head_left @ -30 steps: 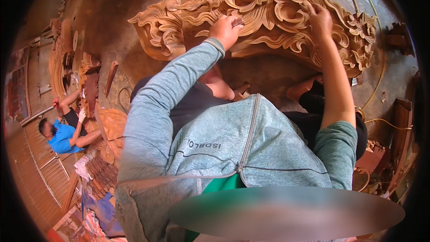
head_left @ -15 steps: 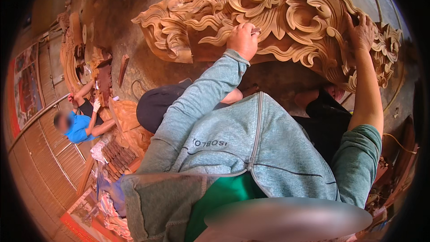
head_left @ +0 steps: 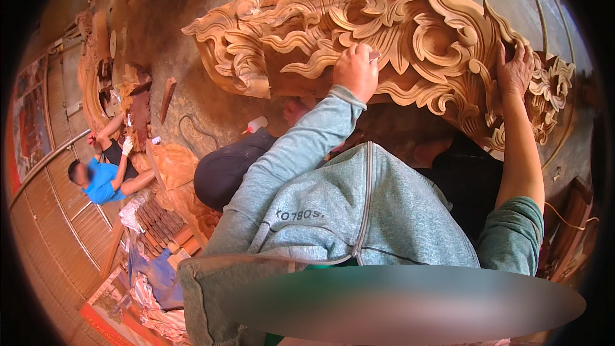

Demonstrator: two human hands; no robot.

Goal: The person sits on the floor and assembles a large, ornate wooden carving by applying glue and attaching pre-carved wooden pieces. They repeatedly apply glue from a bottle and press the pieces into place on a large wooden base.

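Note:
A long carved wooden panel (head_left: 400, 51), pale brown with deep leaf scrolls, lies across the far side in front of me. My left hand (head_left: 355, 74) is closed over its lower middle, fingers pinched round a small reddish-brown piece (head_left: 374, 56). Only the tip of that piece shows, so its kind is unclear. Toward the panel's right end, my right hand (head_left: 514, 72) grips the carving, fingers curled over a long leaf edge and thumb apart. My knees and a bare foot are partly seen under the panel.
A person in a blue shirt (head_left: 106, 182) and white glove sits at far left by more carved wood (head_left: 93, 90). A small bottle (head_left: 256, 124) and a loose wood strip (head_left: 168, 99) lie on the floor. Dark planks (head_left: 570, 224) stand at right.
My left hand has shifted slightly right and down in the picture, still holding the small piece. The right hand keeps its hold. The whole view has tilted a little; the bottle now shows.

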